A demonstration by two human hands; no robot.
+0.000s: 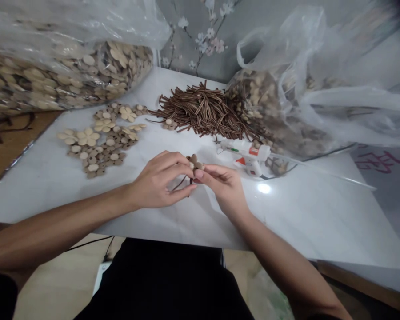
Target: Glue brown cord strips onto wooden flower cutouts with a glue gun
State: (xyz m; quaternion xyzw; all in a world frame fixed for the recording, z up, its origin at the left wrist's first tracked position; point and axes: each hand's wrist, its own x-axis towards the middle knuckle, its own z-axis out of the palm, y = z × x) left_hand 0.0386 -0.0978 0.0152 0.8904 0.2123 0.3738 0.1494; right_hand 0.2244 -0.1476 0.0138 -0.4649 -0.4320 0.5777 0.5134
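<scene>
Brown flower [194, 160] is above table [320, 218], between both hands. Left hand [156, 180] and right hand [225, 184] pinch it with fingertips. Dark strip [191, 181] hangs below; whether joined, cannot tell. Piece seems partly made. Nearby, glue gun [253, 152] lies on side. Loose flowers [113, 156] and strip heap [203, 111] remain separate. Left bag [53, 84] holds many more flowers; right bag [263, 98] perhaps holds joined pieces.

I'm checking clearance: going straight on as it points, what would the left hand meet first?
The left hand would first meet the brown flower it touches, then probably the right hand; exact depth is unclear.
</scene>
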